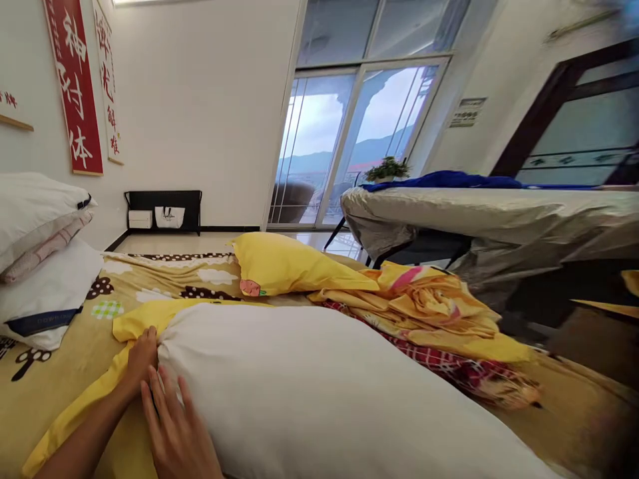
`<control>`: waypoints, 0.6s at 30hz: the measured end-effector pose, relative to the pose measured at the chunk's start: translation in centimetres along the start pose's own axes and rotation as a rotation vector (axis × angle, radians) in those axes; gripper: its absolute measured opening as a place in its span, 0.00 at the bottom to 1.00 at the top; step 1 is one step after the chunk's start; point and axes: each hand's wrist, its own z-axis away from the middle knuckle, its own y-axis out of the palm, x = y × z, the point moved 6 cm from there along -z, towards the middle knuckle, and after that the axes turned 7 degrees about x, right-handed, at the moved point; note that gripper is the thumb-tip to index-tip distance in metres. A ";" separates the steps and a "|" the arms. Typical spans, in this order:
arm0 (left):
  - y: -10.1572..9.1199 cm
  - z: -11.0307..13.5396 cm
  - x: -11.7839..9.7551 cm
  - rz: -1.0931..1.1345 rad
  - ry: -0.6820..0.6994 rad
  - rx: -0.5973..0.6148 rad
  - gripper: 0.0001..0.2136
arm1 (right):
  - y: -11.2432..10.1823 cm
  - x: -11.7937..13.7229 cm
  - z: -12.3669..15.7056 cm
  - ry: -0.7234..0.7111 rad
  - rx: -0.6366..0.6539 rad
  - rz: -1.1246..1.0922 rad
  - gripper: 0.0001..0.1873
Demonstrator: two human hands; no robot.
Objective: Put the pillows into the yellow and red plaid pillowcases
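Observation:
A big white pillow (319,379) lies across the bed in front of me, on top of a yellow pillowcase (94,392) whose cloth shows along its left end. My left hand (142,356) is closed at the pillow's near left end, where creases in the white fabric run to the fingers; the fingertips are partly hidden. Just below it, my right hand (174,426) rests with fingers stretched out and apart against the same end of the pillow.
Beyond lies a stuffed yellow pillow (294,263), beside crumpled yellow bedding (424,299) and a red plaid cloth (434,356). White pillows (44,286) are stacked at left on the patterned bedsheet (54,386). A covered table (474,206) stands at right.

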 end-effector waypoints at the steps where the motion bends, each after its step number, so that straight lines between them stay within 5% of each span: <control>1: 0.0 0.0 0.0 -0.049 -0.013 0.003 0.10 | -0.8 0.1 1.9 0.045 -0.092 0.027 0.27; 3: 0.1 -0.3 0.1 -0.159 -0.025 0.016 0.10 | -1.2 -1.1 3.8 0.100 -0.125 0.082 0.26; 5: 0.2 -0.7 0.4 -0.241 -0.030 0.041 0.11 | -0.3 -3.5 3.1 0.027 -0.028 0.094 0.25; 11: 0.4 -1.3 1.6 -0.432 -0.073 0.111 0.09 | 2.7 -10.5 -5.5 -0.253 0.400 -0.111 0.18; 15: -1.0 0.1 0.9 -0.529 -0.036 -0.072 0.16 | 2.5 -12.7 -9.1 -0.279 0.500 -0.187 0.20; 18: -1.1 1.7 0.3 -0.503 0.110 -0.198 0.12 | 2.5 -13.7 -10.0 -0.245 0.521 -0.223 0.21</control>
